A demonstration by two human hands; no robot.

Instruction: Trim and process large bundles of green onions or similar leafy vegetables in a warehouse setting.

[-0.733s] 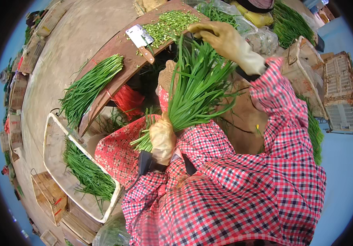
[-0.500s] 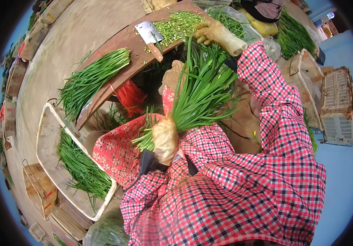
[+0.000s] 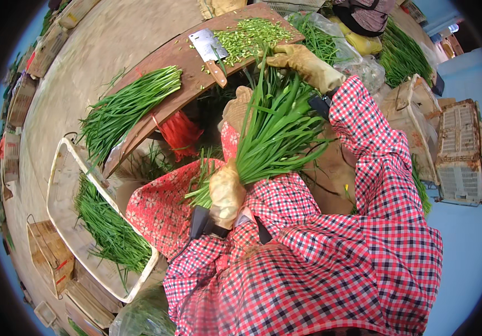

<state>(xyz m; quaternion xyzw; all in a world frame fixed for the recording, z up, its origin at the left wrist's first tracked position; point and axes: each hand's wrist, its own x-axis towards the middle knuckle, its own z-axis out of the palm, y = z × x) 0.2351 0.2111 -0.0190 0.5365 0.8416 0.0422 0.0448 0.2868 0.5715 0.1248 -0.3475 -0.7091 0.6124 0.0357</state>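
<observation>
A thick bunch of green garlic chives (image 3: 277, 131) lies across my lap, its leaves fanned up and to the right. My left hand (image 3: 227, 191), in a tan glove, is wrapped round the bunch near its pale stem ends. Also gloved, my right hand (image 3: 300, 63) is at the far tips of the leaves, by the board's right end. Its fingers are curled closed on a leaf tip. On the wooden board (image 3: 193, 92) are a cleaver (image 3: 210, 53) with a wooden handle, a pile of short cut stem pieces (image 3: 249, 36) and another chive bunch (image 3: 134, 103).
A white-rimmed crate (image 3: 56, 185) of chives stands at the left. Red plastic strips (image 3: 179, 134) hang below the board. Plastic bags (image 3: 370, 70) and more chives (image 3: 403, 50) lie at the far right, with stacked crates (image 3: 462, 151) nearer. A wooden box (image 3: 50, 255) is at the far left.
My right hand has shifted slightly down and right, and its fingers have closed at the leaf tips. My left hand keeps its hold on the bunch.
</observation>
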